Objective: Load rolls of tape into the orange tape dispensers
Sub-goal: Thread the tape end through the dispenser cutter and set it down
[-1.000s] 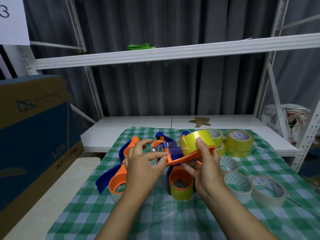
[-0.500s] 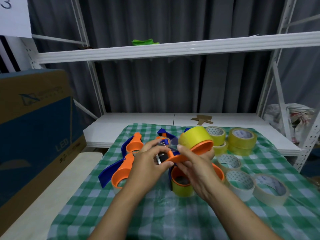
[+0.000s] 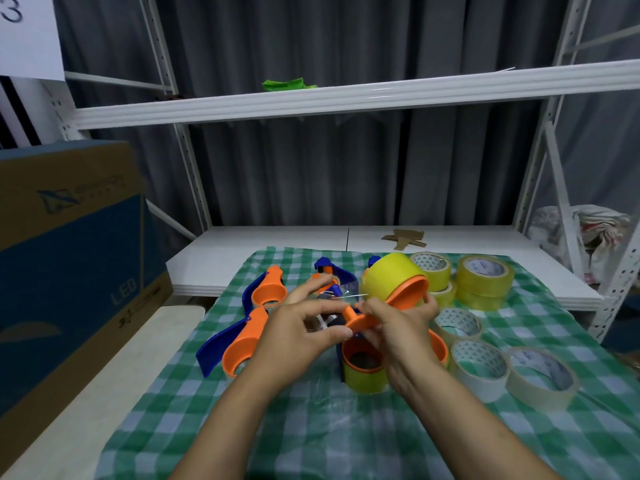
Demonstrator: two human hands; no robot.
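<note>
Head view: the orange tape dispenser [image 3: 407, 294] is held in the air over the middle of the green checked cloth [image 3: 311, 427]. Its long axis runs from lower left, near the person, up to the right and away. The yellow roll [image 3: 388, 277] sits on its hub at the far, raised end, and the cutter end points left towards the left hand [image 3: 294, 341].

The left hand's thumb and fingers are curled round that cutter end. The right hand [image 3: 401, 330] pinches the orange body near its middle, fingers bent under the hub. A clear strip of tape [image 3: 346, 291] stretches from the roll towards the cutter.

A second ago the right index finger lay along the top of the roll and the left fingers were spread. Now both hands are closed on the body, nearer each other, and the roll stands bare above them.

Below the hands a loaded dispenser [image 3: 363, 367] lies on the cloth with yellow tape round its orange hub. Two orange-and-blue dispensers [image 3: 268, 291] [image 3: 242, 344] lie to the left. Loose rolls sit to the right: yellow ones [image 3: 483, 277] stacked at the back, paler ones [image 3: 479, 367] in front. The cardboard box [image 3: 69, 254] at the left is closed, so I cannot tell what it holds.
</note>
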